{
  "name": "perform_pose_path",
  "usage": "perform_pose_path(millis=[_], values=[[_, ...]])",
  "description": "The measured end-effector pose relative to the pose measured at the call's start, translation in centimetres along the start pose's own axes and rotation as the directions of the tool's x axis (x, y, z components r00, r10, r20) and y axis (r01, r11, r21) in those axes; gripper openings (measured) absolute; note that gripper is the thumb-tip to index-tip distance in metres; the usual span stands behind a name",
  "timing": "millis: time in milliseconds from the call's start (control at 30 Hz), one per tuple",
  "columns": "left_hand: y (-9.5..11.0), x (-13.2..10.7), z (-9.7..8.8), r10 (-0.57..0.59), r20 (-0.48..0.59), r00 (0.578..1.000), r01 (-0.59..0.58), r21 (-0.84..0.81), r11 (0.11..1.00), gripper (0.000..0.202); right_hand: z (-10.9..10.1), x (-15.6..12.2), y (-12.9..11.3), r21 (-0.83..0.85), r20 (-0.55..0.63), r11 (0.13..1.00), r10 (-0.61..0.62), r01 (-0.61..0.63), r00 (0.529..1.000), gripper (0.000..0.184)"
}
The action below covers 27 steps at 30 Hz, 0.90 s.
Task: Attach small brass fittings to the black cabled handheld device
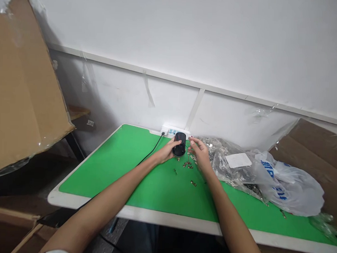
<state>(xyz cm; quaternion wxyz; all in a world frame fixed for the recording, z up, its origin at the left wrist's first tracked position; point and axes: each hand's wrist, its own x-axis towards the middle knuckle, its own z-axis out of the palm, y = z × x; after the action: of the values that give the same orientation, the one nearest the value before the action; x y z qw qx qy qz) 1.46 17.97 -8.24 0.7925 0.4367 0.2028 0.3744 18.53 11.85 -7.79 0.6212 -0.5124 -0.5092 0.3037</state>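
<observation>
My left hand (167,150) is wrapped round a small black device (179,145) that stands on the green table top (123,165) near its far edge. A black cable (152,150) runs from that spot toward the table's front left. My right hand (198,151) hovers just right of the device, fingers pinched on a tiny metal part that is too small to name. Several small brass-coloured parts (187,164) lie scattered on the green surface just below both hands.
A white power strip (172,130) lies against the wall behind the device. Clear plastic bags of small metal parts (228,165) and a white bag with blue print (288,186) lie at the right. Large cardboard sheets (23,88) lean at the left and right.
</observation>
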Motion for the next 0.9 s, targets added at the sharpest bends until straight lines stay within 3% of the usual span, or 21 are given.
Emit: perform_pose_path(millis=[167, 400, 633, 800, 900], values=[[0.9, -0.1, -0.2, 0.019, -0.046, 0.999, -0.019, -0.002, 1.000, 0.052, -1.2, 0.6, 0.0, 0.010, -0.064, 1.000, 0.022, -0.022, 0.998, 0.053], [0.7, 0.1, -0.2, -0.041, 0.025, 0.999, 0.041, -0.003, 0.999, 0.033, -1.1, 0.7, 0.5, 0.025, -0.034, 0.999, 0.047, -0.046, 0.998, 0.052], [0.0, 0.2, -0.3, -0.056, 0.103, 0.993, 0.055, 0.006, 0.998, 0.038, -2.8, 1.4, 0.5, -0.021, -0.095, 0.996, 0.083, -0.085, 0.992, 0.050], [0.6, 0.5, -0.6, 0.052, 0.068, 0.996, -0.054, 0.027, 0.998, 0.045, -4.1, 1.4, 0.4, -0.200, 0.031, 0.978, 0.076, -0.068, 0.997, 0.042], [1.1, 0.9, -0.9, 0.157, 0.009, 0.988, -0.158, 0.031, 0.987, 0.047, -4.5, 1.4, 0.4, -0.349, 0.122, 0.936, 0.006, 0.037, 0.992, 0.034]])
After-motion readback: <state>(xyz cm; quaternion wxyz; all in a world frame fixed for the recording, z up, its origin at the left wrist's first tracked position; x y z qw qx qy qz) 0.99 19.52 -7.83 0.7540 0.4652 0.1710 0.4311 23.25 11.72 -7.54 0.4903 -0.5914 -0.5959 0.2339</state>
